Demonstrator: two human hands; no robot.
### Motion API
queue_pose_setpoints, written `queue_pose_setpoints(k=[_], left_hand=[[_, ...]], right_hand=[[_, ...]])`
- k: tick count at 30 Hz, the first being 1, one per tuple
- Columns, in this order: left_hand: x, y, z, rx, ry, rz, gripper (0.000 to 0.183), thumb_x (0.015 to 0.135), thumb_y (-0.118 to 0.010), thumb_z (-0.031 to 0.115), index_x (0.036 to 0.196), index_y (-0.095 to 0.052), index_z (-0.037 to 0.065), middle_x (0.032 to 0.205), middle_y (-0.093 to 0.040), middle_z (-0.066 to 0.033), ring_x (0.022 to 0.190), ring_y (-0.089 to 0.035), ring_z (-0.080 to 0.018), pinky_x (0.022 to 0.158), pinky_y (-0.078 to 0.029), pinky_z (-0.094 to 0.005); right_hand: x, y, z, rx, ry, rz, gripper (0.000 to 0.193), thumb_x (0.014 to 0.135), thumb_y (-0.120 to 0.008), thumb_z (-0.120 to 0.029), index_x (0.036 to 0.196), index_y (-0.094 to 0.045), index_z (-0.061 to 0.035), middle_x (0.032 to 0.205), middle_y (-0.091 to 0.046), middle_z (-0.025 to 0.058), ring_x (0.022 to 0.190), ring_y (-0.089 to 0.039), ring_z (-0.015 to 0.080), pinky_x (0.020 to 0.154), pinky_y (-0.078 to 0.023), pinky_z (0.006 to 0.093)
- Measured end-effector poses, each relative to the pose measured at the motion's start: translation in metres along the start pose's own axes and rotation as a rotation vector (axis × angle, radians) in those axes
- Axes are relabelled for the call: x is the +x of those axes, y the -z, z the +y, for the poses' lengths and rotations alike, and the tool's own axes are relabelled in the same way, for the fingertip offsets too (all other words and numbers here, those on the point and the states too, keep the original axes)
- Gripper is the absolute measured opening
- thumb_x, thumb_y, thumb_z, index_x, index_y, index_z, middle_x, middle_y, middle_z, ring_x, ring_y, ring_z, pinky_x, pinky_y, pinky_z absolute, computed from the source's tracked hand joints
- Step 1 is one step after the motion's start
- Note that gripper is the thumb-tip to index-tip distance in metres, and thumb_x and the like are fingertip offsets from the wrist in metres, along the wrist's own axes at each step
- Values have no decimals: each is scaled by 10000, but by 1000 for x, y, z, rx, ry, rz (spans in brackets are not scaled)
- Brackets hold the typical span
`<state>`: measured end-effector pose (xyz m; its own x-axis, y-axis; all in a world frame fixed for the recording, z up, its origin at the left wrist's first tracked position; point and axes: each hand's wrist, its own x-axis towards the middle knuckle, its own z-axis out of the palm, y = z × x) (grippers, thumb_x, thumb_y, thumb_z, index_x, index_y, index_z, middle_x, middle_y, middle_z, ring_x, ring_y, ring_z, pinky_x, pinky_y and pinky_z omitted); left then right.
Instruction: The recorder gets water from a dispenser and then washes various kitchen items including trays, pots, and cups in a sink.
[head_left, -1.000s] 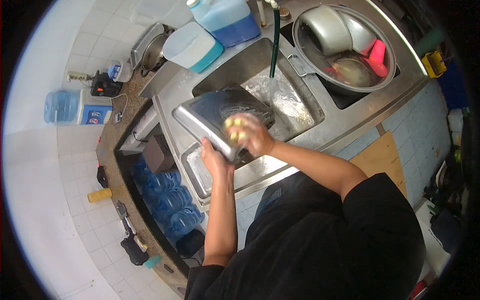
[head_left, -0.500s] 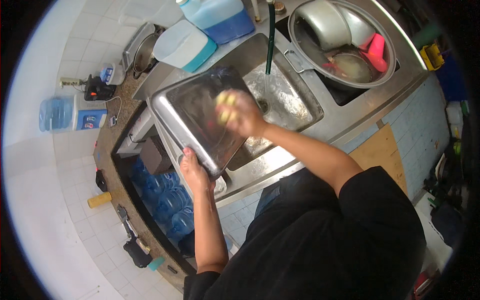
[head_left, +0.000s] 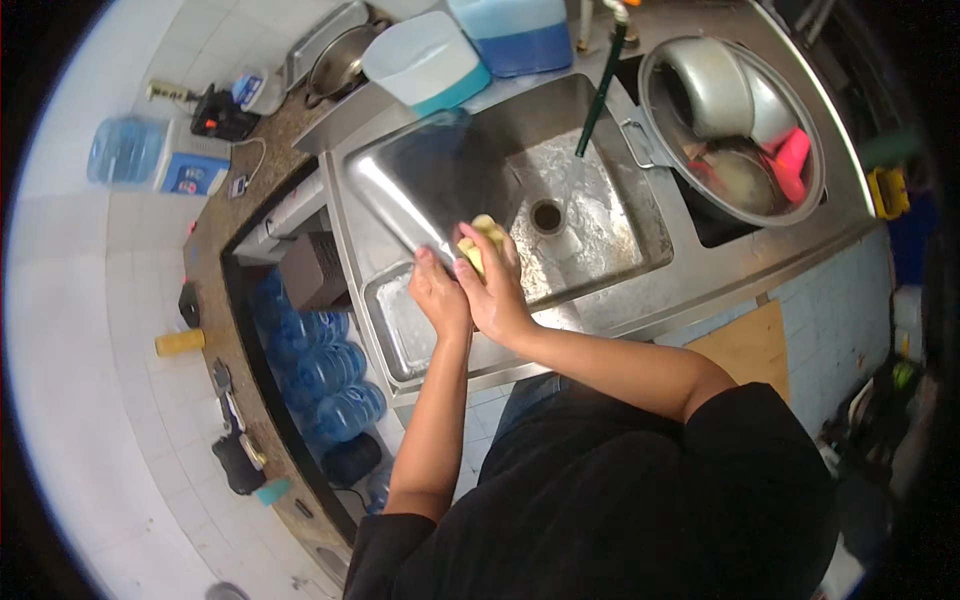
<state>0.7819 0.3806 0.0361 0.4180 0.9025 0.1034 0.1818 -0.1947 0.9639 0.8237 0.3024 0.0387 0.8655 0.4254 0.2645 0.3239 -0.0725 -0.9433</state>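
Head fisheye, facing down over sink (head_left: 622, 240), seemingly near; view edges dim.

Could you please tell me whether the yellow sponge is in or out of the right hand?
In: the right hand grips the yellow sponge, which shows within its grasp.

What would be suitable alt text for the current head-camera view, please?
A person's left hand grips a metal pan over a stainless-steel sink, while the right hand holds a yellow sponge at its near edge. A dark green hose hangs above the basin; a large metal pot of cookware stands to the right.
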Motion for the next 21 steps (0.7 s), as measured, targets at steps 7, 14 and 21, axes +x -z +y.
queue_pose_setpoints(k=[7,14,21], left_hand=[[-5,11,39,191,4,-276,381,979,-553,263,715,-556,-13,516,-461,-49,516,-400,-84,463,-337,-317],[-21,66,94,-7,55,-465,253,802,-788,225,813,-654,10,605,-583,20,532,-496,-38,461,-368,-220],[-36,108,38,550,-751,-743,278,728,-752,163,665,-499,67,570,-497,-84,547,-556,-286,499,-448,-385]], right_hand=[[113,17,-22,-38,474,-15,471,808,-670,-151,1273,-600,-180,1359,-436,211,1217,-435,416,1035,-344,490],[90,34,34,233,390,-151,611,904,-579,-414,1398,-421,-90,1410,-431,99,1236,-467,280,1021,-393,418],[121,97,49,1139,-993,-521,592,939,-499,-542,1336,-480,-103,1126,-626,149,1033,-624,280,866,-528,409]])
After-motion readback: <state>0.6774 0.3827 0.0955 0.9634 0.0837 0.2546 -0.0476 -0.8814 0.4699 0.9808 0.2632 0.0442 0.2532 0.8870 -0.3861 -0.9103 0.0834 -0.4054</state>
